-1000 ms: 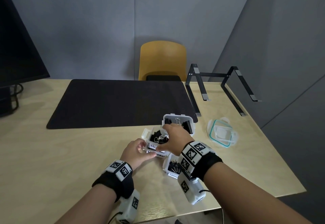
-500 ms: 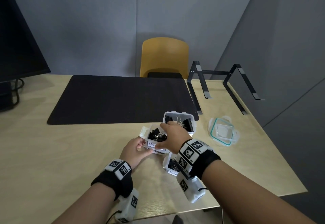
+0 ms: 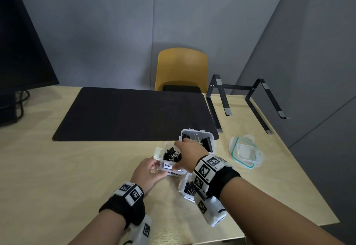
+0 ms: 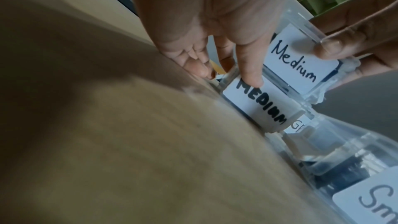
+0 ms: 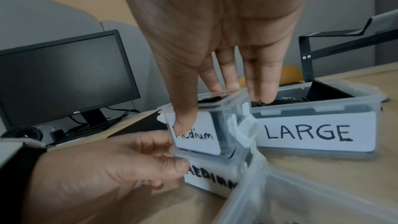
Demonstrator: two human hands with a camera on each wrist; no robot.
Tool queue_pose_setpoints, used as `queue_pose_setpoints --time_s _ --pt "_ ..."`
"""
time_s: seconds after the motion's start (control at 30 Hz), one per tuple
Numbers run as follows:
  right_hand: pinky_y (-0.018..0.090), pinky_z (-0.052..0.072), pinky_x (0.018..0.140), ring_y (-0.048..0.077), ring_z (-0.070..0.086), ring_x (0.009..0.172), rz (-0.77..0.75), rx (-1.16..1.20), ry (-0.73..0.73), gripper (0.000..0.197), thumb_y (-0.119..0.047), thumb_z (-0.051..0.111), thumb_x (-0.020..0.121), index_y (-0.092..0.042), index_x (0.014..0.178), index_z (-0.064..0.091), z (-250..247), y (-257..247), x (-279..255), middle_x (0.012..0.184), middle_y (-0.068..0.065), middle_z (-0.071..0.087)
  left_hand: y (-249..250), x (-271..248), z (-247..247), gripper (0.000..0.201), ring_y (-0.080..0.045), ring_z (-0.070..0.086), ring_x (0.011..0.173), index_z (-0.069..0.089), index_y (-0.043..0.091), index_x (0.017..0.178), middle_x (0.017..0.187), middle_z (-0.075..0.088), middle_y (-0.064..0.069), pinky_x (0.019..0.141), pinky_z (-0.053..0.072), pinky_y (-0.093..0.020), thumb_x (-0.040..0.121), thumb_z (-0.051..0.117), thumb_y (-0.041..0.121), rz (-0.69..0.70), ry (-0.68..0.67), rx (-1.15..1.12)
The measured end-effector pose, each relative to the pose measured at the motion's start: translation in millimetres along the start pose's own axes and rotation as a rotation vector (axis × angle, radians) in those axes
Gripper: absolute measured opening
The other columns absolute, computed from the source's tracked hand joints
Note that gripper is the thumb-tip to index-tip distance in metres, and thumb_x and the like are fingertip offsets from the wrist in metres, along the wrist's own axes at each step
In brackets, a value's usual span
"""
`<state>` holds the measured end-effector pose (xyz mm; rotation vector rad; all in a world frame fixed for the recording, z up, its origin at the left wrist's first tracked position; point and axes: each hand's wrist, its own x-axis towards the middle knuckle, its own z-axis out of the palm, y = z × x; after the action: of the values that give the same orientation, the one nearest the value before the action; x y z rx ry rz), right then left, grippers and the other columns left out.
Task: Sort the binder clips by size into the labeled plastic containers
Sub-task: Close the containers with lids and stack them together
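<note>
While the right hand (image 5: pixel 215 48) pinches the Medium container (image 5: pixel 200 125) full of clips, stacked on another Medium box, the left hand (image 5: pixel 103 168) grips its near-left corner; steady, level handling suits best.

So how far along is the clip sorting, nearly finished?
Seemingly close. Black clips already sit in the Large box, the Medium box and the Small box, and none lie loose on the table. In hand: the right hand grips the Medium box from above while the left hand holds its lower corner. Left: the lid lies off, so closing may remain.
</note>
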<state>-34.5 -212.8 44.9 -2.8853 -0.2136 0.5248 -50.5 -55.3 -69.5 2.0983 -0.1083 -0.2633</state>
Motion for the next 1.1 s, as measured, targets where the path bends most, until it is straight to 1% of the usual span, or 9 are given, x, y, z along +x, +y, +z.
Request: queue_pose_setpoints --time_s 0.13,0.3,0.4,0.5,0.67,0.77,0.9,1.0,1.1 --pt "0.039 0.046 0.096 0.027 0.048 0.115 -0.010 -0.001 -0.018 0.071 -0.034 0.077 0.072 -0.017 0.133 0.043 -0.2 -1.0 0.0 0.124 0.006 0.048 -3.2 1.9 2.2 0.020 -0.010 0.057 0.098 0.063 0.032 0.095 0.103 0.059 0.005 0.085 0.045 -0.026 0.078 0.072 0.029 -0.025 0.002 -0.005" --pt "0.033 0.044 0.098 0.023 0.050 0.118 -0.009 0.097 -0.088 0.077 -0.029 0.079 0.072 -0.023 0.138 0.041 -9.5 5.1 1.1 0.130 0.002 0.045 -4.9 1.4 3.3 0.028 -0.007 0.056 0.098 0.064 0.027 0.103 0.106 0.055 0.007 0.077 0.041 -0.016 0.076 0.075 0.029 -0.029 -0.014 -0.019" --pt "0.029 0.041 0.097 0.020 0.049 0.119 -0.017 0.107 -0.070 0.077 -0.031 0.079 0.072 -0.023 0.138 0.041 -8.2 7.2 0.8 0.132 0.001 0.046 -4.7 1.6 3.5 0.029 -0.007 0.055 0.095 0.065 0.023 0.100 0.103 0.055 0.007 0.074 0.040 -0.013 0.074 0.076 0.025 -0.029 -0.004 -0.033" --pt "0.028 0.040 0.099 0.018 0.048 0.121 -0.010 0.143 -0.040 0.077 -0.033 0.079 0.071 -0.024 0.137 0.042 -8.0 9.0 -1.0 0.132 -0.001 0.047 -7.5 6.5 2.0 0.025 -0.013 0.057 0.098 0.059 0.016 0.092 0.102 0.056 0.001 0.076 0.042 -0.019 0.072 0.074 0.016 -0.068 -0.028 -0.025" --pt "0.022 0.039 0.092 0.014 0.050 0.116 -0.005 0.238 0.079 0.075 -0.034 0.078 0.072 -0.024 0.137 0.042 -27.8 15.6 -5.8 0.132 -0.005 0.047 2.3 9.9 -5.3 0.017 -0.019 0.055 0.093 0.047 0.016 0.085 0.097 0.056 -0.003 0.070 0.040 -0.019 0.080 0.057 0.003 -0.066 0.019 -0.032" --pt "0.026 0.040 0.095 0.014 0.048 0.119 0.024 0.240 0.134 0.077 -0.037 0.078 0.072 -0.026 0.138 0.040 -40.7 22.3 -7.6 0.136 -0.004 0.045 11.8 11.2 -10.3 0.014 -0.010 0.054 0.095 0.056 0.020 0.090 0.099 0.056 0.004 0.075 0.038 -0.012 0.085 0.057 0.007 0.069 0.138 -0.054" --pt "0.028 0.039 0.098 0.015 0.046 0.123 0.072 0.244 0.155 0.079 -0.039 0.077 0.072 -0.024 0.140 0.038 -45.5 30.0 -10.9 0.138 -0.003 0.043 21.8 17.3 -5.3 0.017 -0.008 0.050 0.097 0.064 0.034 0.095 0.101 0.050 0.012 0.082 0.036 -0.017 0.082 0.067 0.024 0.204 0.062 0.034" --pt "0.027 0.039 0.097 0.016 0.046 0.122 0.079 0.244 0.151 0.077 -0.039 0.077 0.072 -0.024 0.138 0.040 -44.5 31.7 -14.2 0.136 -0.002 0.044 27.4 20.4 4.5 0.022 -0.008 0.038 0.106 0.066 0.031 0.104 0.108 0.044 0.011 0.091 0.028 -0.018 0.082 0.068 0.029 0.192 0.027 0.168" --pt "0.025 0.038 0.093 0.016 0.047 0.120 0.087 0.247 0.145 0.075 -0.039 0.077 0.072 -0.024 0.137 0.041 -41.6 33.9 -15.9 0.136 -0.001 0.045 28.6 23.9 10.3 0.024 -0.012 0.038 0.109 0.066 0.029 0.104 0.110 0.044 0.008 0.096 0.031 -0.022 0.080 0.069 0.029 0.148 0.033 0.193"
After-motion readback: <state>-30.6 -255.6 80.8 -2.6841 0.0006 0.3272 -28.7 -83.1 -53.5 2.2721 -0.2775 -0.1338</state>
